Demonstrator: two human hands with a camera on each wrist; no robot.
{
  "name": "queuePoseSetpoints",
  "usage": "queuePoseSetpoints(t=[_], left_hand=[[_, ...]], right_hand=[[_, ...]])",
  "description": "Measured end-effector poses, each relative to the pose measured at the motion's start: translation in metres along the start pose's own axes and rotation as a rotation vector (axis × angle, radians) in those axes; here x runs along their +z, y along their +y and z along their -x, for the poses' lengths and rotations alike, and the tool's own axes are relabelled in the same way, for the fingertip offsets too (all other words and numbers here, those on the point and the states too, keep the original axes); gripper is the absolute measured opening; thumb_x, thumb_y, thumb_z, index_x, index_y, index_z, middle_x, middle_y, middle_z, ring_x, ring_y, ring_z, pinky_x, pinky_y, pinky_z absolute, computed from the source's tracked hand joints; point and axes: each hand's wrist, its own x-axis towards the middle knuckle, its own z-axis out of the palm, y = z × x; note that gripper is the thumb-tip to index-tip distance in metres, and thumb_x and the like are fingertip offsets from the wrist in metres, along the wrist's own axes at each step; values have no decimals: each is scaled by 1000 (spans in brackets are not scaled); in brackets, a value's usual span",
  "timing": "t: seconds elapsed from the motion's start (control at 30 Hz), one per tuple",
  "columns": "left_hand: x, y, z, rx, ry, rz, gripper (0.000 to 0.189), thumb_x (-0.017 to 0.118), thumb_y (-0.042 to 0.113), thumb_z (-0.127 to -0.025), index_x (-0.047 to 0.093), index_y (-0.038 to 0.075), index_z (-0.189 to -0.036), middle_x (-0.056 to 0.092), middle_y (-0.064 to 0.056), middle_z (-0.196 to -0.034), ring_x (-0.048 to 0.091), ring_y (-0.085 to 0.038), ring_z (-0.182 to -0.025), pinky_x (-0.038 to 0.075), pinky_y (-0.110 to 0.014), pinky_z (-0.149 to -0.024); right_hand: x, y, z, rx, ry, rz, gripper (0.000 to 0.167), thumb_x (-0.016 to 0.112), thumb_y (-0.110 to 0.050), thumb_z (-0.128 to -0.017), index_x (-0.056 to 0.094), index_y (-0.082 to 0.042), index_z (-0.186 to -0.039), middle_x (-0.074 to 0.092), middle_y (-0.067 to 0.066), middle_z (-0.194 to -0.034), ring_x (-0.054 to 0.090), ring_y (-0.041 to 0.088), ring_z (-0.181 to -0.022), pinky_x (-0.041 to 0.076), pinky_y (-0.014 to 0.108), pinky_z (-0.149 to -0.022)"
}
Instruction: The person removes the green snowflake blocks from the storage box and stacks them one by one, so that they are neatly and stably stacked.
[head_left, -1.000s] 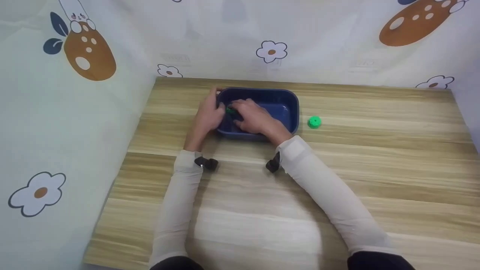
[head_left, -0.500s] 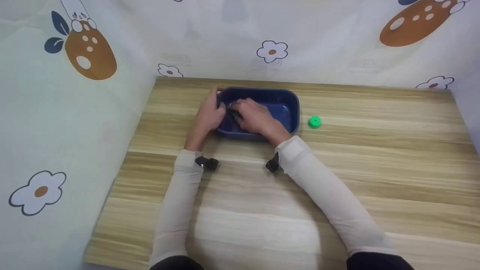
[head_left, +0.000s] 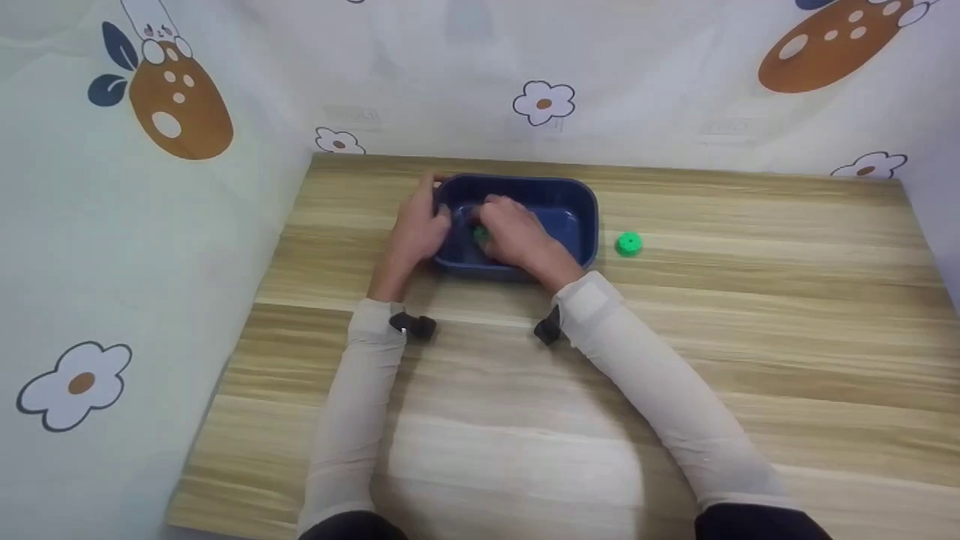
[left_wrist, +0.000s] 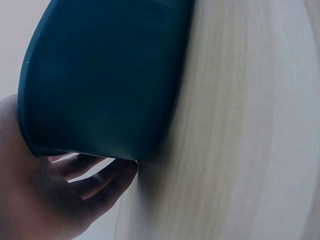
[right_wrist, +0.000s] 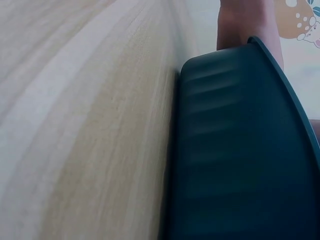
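Note:
A dark blue plastic basin (head_left: 561, 225) stands on the table toward the back. My left hand (head_left: 418, 229) grips its left end, with the thumb over the rim and the other fingers along the outside. The left wrist view shows those fingers (left_wrist: 107, 187) against the outer wall. Inside the basin, my right hand (head_left: 516, 234) pinches a small bright green piece (head_left: 481, 235), mostly covered by the fingers. From the right wrist, only the basin's ribbed outer side (right_wrist: 225, 140) shows, hiding what the right hand holds.
A small round green piece with a hole in its top (head_left: 629, 244) lies on the table just right of the basin. The wood-grain table (head_left: 517, 420) meets a patterned white cloth (head_left: 450, 90) at the back and left.
The green piece has shifted slightly right inside the basin with my right fingers, away from the left thumb. My left hand and the basin stay put.

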Motion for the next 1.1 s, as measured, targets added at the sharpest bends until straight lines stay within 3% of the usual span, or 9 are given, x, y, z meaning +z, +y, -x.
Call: queuePoseSetpoints(t=[0.33,0.5,0.63,0.9,1.1], left_hand=[[-2,0,1,7,6,9,49,54,6,-101,50,12,-150,64,-19,-146,61,-31,-133,49,-50,-117],[-2,2,1,3,-2,22,49,55,5,-102,50,11,-150,65,-20,-143,62,-33,-131,50,-52,-116],[-2,3,1,-1,-7,19,49,55,5,-102,49,11,-150,65,-21,-143,62,-33,-133,49,-52,-117],[-1,2,1,-11,-17,28,50,54,5,-103,48,11,-152,62,-20,-149,57,-33,-141,44,-52,-123],[-1,1,0,2,-14,38,49,53,3,-102,49,8,-151,63,-21,-147,59,-34,-139,46,-52,-121]], right_hand=[[-1,3,2,35,-18,-75,17,80,-15,-90,76,-3,-102,69,18,-104,66,36,-97,59,56,-84],[-6,4,5,33,2,-121,27,79,-14,-91,78,-3,-116,69,15,-108,63,30,-98,58,50,-86],[-13,4,11,26,54,-159,33,77,-14,-91,78,-4,-123,69,12,-111,63,29,-101,59,48,-91],[-22,6,27,-1,178,-175,30,75,-16,-93,81,-8,-120,69,10,-118,65,26,-110,60,44,-96],[-24,9,42,-60,259,-168,28,77,-18,-93,81,-8,-119,70,11,-118,66,29,-111,60,46,-97]])
